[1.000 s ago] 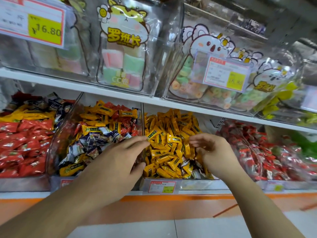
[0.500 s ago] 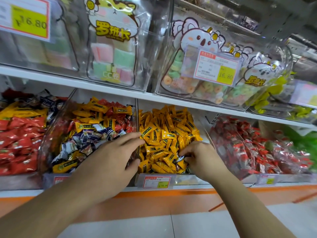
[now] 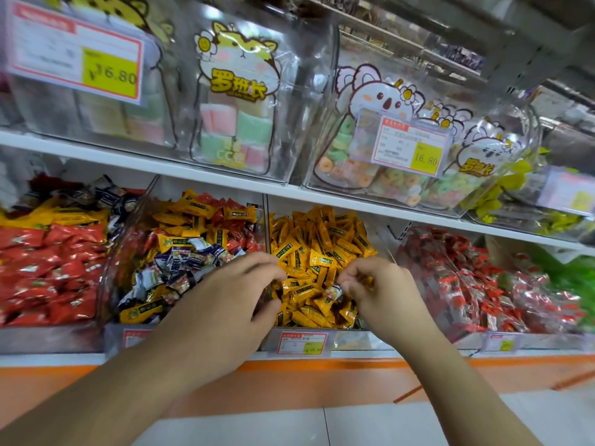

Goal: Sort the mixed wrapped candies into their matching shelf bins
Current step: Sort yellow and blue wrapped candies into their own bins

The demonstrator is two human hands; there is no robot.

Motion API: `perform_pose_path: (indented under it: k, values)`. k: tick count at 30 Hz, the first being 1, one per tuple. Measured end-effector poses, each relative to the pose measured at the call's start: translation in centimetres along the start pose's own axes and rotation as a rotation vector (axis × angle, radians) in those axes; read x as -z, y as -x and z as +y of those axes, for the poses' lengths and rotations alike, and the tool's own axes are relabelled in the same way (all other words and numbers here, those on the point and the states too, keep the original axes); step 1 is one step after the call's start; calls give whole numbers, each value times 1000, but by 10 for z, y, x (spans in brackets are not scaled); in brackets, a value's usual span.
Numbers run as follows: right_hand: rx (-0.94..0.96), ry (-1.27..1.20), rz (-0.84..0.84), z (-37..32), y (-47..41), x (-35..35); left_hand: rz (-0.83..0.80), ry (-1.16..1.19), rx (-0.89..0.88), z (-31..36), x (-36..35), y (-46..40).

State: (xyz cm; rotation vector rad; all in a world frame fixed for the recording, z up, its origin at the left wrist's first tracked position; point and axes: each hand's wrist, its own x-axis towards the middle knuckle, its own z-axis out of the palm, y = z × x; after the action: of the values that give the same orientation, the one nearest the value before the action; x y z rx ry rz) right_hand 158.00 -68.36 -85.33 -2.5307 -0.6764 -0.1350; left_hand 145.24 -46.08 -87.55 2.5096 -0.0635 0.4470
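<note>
The middle bin [image 3: 354, 340] on the lower shelf is heaped with yellow wrapped candies [image 3: 322, 246]. My right hand [image 3: 380, 288] is in this bin, fingers curled, pinching a white-and-blue wrapped candy [image 3: 333, 291] that lies among the yellow ones. To the left, a clear bin [image 3: 111, 336] holds mixed candies [image 3: 193, 252] in yellow, red and blue-white wrappers. My left hand [image 3: 225, 304] reaches across the divider between these two bins, its fingers fairly straight over the yellow pile's left edge and holding nothing that I can see.
A bin of red packets [image 3: 48, 272] is at far left; clear-wrapped red candies [image 3: 467, 284] and green ones [image 3: 573, 278] are at right. The upper shelf [image 3: 225, 180] carries clear tubs with cartoon labels and price tags. An orange shelf edge [image 3: 306, 371] runs below.
My right hand has closed its fingers on the white-and-blue candy low in the yellow bin. My left hand stays across the divider. The camera has tilted slightly.
</note>
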Motion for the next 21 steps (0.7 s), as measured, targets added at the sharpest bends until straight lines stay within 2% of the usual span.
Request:
perform_pose_path:
  k: [6, 9, 12, 16, 21]
  values:
    - [118, -208, 66, -74, 17, -22, 69, 372, 190, 8, 15, 3]
    - [137, -244, 86, -86, 17, -26, 183, 346, 258, -1, 26, 3]
    - [70, -291, 110, -68, 10, -14, 234, 184, 291, -12, 38, 5]
    - [-39, -89, 167, -13, 4, 9, 141, -22, 270, -20, 37, 5]
    - [-111, 261, 7, 47, 0, 17, 18, -31, 125, -9, 17, 0]
